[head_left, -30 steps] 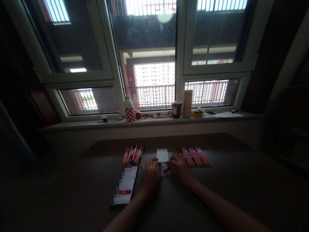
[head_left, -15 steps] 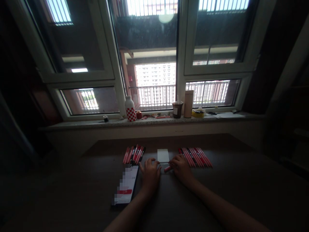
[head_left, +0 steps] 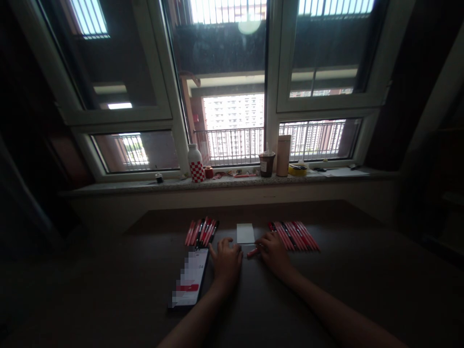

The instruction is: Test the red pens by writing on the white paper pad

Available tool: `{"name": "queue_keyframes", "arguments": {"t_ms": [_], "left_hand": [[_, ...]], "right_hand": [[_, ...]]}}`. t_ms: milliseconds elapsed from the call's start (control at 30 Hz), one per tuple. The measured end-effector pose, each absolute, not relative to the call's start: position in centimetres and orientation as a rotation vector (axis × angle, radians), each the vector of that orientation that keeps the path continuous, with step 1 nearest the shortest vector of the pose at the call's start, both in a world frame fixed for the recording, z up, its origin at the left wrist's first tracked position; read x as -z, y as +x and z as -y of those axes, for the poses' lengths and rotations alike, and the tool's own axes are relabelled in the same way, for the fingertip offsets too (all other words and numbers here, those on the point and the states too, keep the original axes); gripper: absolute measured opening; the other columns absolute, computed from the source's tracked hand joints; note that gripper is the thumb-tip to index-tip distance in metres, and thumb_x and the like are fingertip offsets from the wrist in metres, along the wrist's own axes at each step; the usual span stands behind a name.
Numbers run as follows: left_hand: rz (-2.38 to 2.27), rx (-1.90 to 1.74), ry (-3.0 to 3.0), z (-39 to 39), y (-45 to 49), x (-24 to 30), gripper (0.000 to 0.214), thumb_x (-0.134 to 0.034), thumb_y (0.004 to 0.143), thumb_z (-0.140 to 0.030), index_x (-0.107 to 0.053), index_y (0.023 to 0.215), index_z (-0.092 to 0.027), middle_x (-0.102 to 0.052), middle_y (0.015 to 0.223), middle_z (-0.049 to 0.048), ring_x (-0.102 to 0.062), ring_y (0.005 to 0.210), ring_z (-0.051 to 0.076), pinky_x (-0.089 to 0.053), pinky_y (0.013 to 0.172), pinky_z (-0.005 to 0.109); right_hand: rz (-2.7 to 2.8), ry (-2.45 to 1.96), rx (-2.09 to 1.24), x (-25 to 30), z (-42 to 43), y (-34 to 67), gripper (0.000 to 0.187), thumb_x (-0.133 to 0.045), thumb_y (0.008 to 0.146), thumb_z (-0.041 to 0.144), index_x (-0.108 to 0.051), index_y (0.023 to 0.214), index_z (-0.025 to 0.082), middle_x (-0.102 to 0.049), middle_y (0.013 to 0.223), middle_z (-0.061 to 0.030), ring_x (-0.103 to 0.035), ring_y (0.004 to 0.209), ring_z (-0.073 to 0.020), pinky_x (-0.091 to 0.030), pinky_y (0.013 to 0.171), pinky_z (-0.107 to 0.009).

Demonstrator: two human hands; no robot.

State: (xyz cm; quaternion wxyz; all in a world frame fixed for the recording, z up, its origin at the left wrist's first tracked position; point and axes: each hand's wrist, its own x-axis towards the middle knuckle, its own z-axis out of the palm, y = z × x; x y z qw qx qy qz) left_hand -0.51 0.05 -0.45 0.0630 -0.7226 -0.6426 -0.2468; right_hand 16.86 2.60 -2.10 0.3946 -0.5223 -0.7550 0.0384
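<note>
Both my hands rest close together on the dark table (head_left: 326, 290). My left hand (head_left: 226, 261) has its fingers curled, and what it grips is hidden. My right hand (head_left: 273, 249) pinches a pink pen (head_left: 253, 252) whose tip points toward the left hand. Just beyond the hands lies a small white paper (head_left: 245, 233). A row of pink and black pens (head_left: 201, 232) lies to the left of the paper. A second row of pink pens (head_left: 295, 235) lies to the right, beside my right hand.
A phone (head_left: 188, 284) with a lit screen lies left of my left hand. On the window sill (head_left: 126, 185) stand a red-checked bottle (head_left: 195, 164), a dark cup (head_left: 266, 164), a tall beige tumbler (head_left: 282, 154) and small items.
The two hands have shifted very slightly on the table; the pen in the right hand has dropped a little lower toward the tabletop. The view has nudged to the right.
</note>
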Motion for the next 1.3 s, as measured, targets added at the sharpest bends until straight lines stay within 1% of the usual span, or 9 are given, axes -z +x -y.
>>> {"name": "queue_keyframes", "arguments": {"t_ms": [233,400,667,900,1067,1300], "left_hand": [[1.927,0.781,-2.182,-0.05,-0.56,0.51,0.016,-0.055,0.083,-0.030,-0.071,0.088,-0.028,-0.059,0.115,0.0058,-0.046,0.115,0.025,-0.013,0.107,0.063],[1.935,0.757,-2.185,0.04,-0.54,0.34,0.018,-0.055,0.083,-0.030,-0.070,0.093,-0.028,-0.060,0.115,0.0057,-0.046,0.114,0.025,-0.013,0.108,0.062],[1.937,0.769,-2.181,0.14,-0.50,0.09,0.017,-0.053,0.084,-0.028,-0.070,0.084,-0.027,-0.061,0.113,0.0049,-0.049,0.112,0.024,-0.015,0.108,0.062],[1.909,0.776,-2.182,0.09,-0.58,0.09,0.018,-0.052,0.085,-0.028,-0.069,0.082,-0.025,-0.062,0.112,0.0044,-0.050,0.111,0.024,-0.015,0.108,0.062],[1.924,0.812,-2.202,0.10,-0.54,0.07,0.018,-0.052,0.084,-0.028,-0.069,0.087,-0.026,-0.061,0.114,0.0052,-0.049,0.113,0.024,-0.014,0.108,0.062],[1.912,0.823,-2.271,-0.03,-0.52,0.18,0.023,-0.057,0.082,-0.030,-0.068,0.101,-0.035,-0.059,0.116,0.0047,-0.049,0.115,0.024,-0.011,0.107,0.065]], "right_hand": [[1.926,-1.329,-0.097,2.09,-2.57,16.93,0.018,-0.056,0.084,0.013,-0.071,0.086,0.022,-0.061,0.088,-0.0063,-0.049,0.094,-0.0227,-0.040,0.083,-0.033],[1.925,-1.339,-0.087,1.96,-2.46,16.89,0.018,-0.055,0.085,0.014,-0.071,0.087,0.022,-0.061,0.088,-0.0062,-0.049,0.093,-0.0224,-0.040,0.083,-0.033],[1.920,-1.321,-0.095,2.00,-2.41,16.90,0.018,-0.054,0.086,0.014,-0.071,0.086,0.021,-0.061,0.087,-0.0061,-0.049,0.093,-0.0225,-0.039,0.083,-0.033],[1.920,-1.326,-0.093,2.19,-2.61,16.85,0.017,-0.055,0.086,0.015,-0.071,0.085,0.021,-0.061,0.087,-0.0061,-0.050,0.093,-0.0225,-0.039,0.082,-0.033],[1.903,-1.334,-0.075,2.08,-2.48,16.88,0.017,-0.055,0.086,0.016,-0.071,0.086,0.021,-0.061,0.087,-0.0061,-0.050,0.092,-0.0223,-0.039,0.082,-0.033],[1.885,-1.407,-0.055,1.94,-2.37,16.98,0.015,-0.057,0.085,0.017,-0.071,0.087,0.021,-0.061,0.088,-0.0060,-0.049,0.094,-0.0231,-0.038,0.084,-0.033]]}}
